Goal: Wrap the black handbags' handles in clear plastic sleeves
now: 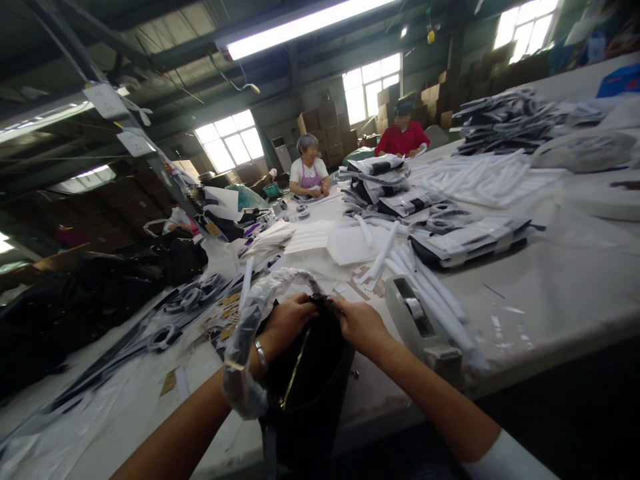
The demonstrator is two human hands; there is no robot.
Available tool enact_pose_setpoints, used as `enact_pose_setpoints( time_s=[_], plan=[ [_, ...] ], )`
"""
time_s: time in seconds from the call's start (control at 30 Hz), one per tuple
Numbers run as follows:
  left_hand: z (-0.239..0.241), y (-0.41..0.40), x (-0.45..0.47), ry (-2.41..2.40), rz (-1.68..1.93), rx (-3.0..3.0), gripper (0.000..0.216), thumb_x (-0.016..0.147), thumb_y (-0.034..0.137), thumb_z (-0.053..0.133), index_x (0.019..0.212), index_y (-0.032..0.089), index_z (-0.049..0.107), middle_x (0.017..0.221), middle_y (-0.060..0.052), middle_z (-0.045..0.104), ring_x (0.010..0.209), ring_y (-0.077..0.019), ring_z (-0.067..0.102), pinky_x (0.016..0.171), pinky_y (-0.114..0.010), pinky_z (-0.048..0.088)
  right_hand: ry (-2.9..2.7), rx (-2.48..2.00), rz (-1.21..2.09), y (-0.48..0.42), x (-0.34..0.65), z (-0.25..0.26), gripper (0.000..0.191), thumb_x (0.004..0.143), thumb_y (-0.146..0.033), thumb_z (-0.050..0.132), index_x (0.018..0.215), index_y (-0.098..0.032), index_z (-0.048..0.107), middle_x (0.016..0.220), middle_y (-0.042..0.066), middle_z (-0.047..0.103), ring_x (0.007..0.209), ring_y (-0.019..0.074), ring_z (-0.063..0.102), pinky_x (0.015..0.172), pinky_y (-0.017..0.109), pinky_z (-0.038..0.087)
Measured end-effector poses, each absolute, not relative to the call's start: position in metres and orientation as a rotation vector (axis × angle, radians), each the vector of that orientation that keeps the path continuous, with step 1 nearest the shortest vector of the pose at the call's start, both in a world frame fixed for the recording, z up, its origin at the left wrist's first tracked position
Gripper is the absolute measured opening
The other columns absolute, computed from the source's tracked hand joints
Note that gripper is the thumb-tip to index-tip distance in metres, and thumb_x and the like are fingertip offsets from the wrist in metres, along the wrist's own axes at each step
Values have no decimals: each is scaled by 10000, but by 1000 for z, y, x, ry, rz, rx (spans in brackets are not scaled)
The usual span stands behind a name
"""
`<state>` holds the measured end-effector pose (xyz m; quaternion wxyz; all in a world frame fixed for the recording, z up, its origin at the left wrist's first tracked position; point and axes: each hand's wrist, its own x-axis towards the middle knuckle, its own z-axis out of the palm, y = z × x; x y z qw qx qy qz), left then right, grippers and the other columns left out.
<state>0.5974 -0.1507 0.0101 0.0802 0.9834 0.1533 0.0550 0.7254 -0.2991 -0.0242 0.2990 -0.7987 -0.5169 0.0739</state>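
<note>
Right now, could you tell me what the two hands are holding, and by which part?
Both the left hand and right hand grip the top edge of a black bag.

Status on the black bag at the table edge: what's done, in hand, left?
Done: packed stacks lie on the table. In hand: left hand and right hand pinch the black bag top; clear plastic wrap drapes the left wrist. Left: bag unwrapped, tape dispenser untouched.

A matt black cloth bag [305, 380] is showing a glossy gold metal zip; crinkly clear plastic film [245, 340] is shining beside it.
</note>
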Motion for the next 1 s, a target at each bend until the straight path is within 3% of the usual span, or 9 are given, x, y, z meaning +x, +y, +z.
enact_pose_setpoints(
  time_s=[0.13, 0.27, 0.4, 0.6, 0.8, 1.0],
  plan=[
    [10, -159, 603, 550, 13, 3038, 285, 946, 276, 461, 1031, 186, 717, 1030, -124, 688, 900, -272, 660, 778, -354, 510, -1377, -2086, 192, -299, 724, -25, 415, 920, -185, 438, 1302, -291, 559, 1003, 59, 757, 894, 227, 697, 716, 276, 435],
    [11, -158, 611, 627, -142, 3058, 305, 924, 313, 473, 916, 186, 750, 862, -118, 736, 809, -276, 692, 731, -344, 509, -1380, -2052, 194, -296, 723, -28, 461, 894, -172, 468, 1322, -325, 544, 1013, 35, 760, 927, 228, 698, 737, 271, 445],
    [14, -150, 619, 697, -190, 3032, 298, 888, 378, 525, 837, 207, 765, 849, -99, 753, 805, -267, 701, 680, -300, 497, -1369, -2030, 195, -295, 725, -31, 417, 908, -209, 470, 1294, -322, 580, 1089, 29, 748, 975, 229, 694, 765, 272, 461],
    [1, -153, 616, 814, -7, 3027, 293, 876, 364, 588, 868, 138, 776, 890, -164, 728, 844, -312, 685, 714, -361, 500, -1351, -2022, 207, -300, 727, -34, 412, 899, -205, 490, 1276, -321, 608, 1103, 20, 748, 987, 225, 696, 784, 271, 474],
    [-11, -152, 606, 711, 240, 2945, 179, 901, 282, 600, 980, 225, 749, 953, -36, 712, 853, -175, 670, 770, -252, 506, -1336, -2009, 203, -300, 726, -32, 424, 888, -194, 484, 1278, -304, 611, 1091, 33, 752, 966, 232, 705, 776, 280, 479],
    [-6, -153, 602, 606, 315, 3009, 166, 919, 246, 580, 1024, 210, 704, 1020, -46, 687, 874, -168, 666, 781, -241, 505, -1326, -2027, 187, -300, 727, -30, 447, 874, -184, 482, 1289, -301, 600, 1028, 34, 766, 923, 229, 713, 746, 275, 468]
  ],
)
